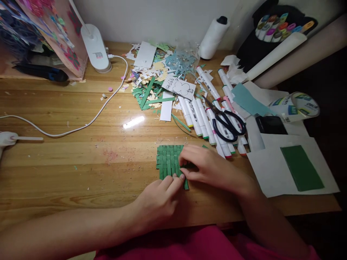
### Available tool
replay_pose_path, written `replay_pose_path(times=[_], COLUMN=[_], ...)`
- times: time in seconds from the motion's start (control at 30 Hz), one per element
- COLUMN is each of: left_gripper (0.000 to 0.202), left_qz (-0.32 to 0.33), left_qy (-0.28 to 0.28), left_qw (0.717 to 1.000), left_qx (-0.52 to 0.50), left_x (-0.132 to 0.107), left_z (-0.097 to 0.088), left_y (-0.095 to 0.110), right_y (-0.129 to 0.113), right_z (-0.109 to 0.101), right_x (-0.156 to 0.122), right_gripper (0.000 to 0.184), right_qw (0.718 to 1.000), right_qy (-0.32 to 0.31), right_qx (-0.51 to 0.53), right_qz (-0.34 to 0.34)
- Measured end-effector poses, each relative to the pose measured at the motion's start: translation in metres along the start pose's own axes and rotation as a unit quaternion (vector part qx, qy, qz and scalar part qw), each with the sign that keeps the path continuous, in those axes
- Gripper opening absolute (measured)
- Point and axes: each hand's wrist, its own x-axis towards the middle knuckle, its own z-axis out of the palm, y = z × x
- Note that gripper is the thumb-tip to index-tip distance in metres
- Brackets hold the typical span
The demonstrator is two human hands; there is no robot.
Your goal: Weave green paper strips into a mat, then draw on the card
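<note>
A small mat of woven green paper strips lies on the wooden table in front of me. My left hand is at its near edge, fingers curled, with thumb and forefinger closed on the strips there. From the right, my right hand reaches over the mat's right side, its fingertips pinched on the green strips close to the left thumb. One loose strip end hangs past the near edge between the hands. The right part of the mat is hidden under my right hand.
Behind the mat are a pile of paper scraps, several white markers and dark-handled scissors. White sheets with a green paper piece lie to the right. A white cable curves across the left from a lamp base.
</note>
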Motion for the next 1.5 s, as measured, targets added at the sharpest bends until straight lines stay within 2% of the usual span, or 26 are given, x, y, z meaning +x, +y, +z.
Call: replay_pose_path(times=[0.23, 0.53, 0.67, 0.83, 0.9, 1.1, 1.27, 1.33, 1.37, 1.43, 1.47, 1.5], left_gripper=[0.044, 0.043, 0.043, 0.041, 0.042, 0.032, 0.020, 0.017, 0.016, 0.018, 0.018, 0.018], left_qz=[-0.005, 0.003, -0.001, 0.030, 0.040, 0.024, 0.024, -0.003, -0.039, -0.154, -0.239, -0.299], left_qy=[0.000, -0.006, 0.010, -0.044, -0.049, 0.043, 0.096, 0.091, 0.078, 0.062, 0.054, 0.057], left_qw=[1.000, 1.000, 1.000, 0.996, 0.993, 0.998, 0.995, 0.996, 0.996, 0.985, 0.968, 0.951], left_qx=[0.025, 0.024, 0.013, 0.071, 0.099, 0.047, 0.035, 0.013, -0.008, -0.053, -0.058, -0.060], left_x=[0.003, 0.002, 0.002, 0.000, -0.003, -0.003, 0.003, 0.007, 0.010, 0.020, 0.026, 0.033], left_z=[-0.002, 0.001, 0.001, -0.005, -0.007, 0.000, 0.007, -0.001, -0.008, -0.025, -0.034, -0.042], left_y=[0.005, 0.003, 0.003, 0.008, 0.011, 0.009, 0.002, -0.005, -0.012, -0.032, -0.046, -0.063], right_y=[0.000, 0.005, 0.005, 0.003, 0.003, 0.002, -0.001, -0.003, -0.004, -0.006, -0.007, -0.008], right_z=[0.003, -0.002, 0.000, 0.008, 0.011, 0.015, 0.015, 0.015, 0.015, 0.013, 0.012, 0.011], right_x=[0.000, 0.001, 0.002, 0.005, 0.007, 0.007, 0.009, 0.009, 0.009, 0.009, 0.009, 0.009], right_gripper=[0.009, 0.009, 0.011, 0.010, 0.011, 0.018, 0.011, 0.010, 0.010, 0.012, 0.014, 0.015], right_qw=[0.998, 0.999, 0.999, 0.998, 0.997, 0.993, 0.996, 0.997, 0.997, 0.997, 0.996, 0.995], right_qy=[0.004, -0.003, -0.001, 0.028, 0.033, 0.016, 0.006, 0.010, 0.017, 0.044, 0.063, 0.083], right_qx=[-0.049, 0.000, -0.007, -0.013, -0.010, -0.033, -0.028, -0.021, -0.014, 0.007, 0.017, 0.024], right_qz=[-0.028, -0.032, -0.046, -0.048, -0.063, -0.109, -0.080, -0.076, -0.074, -0.064, -0.055, -0.047])
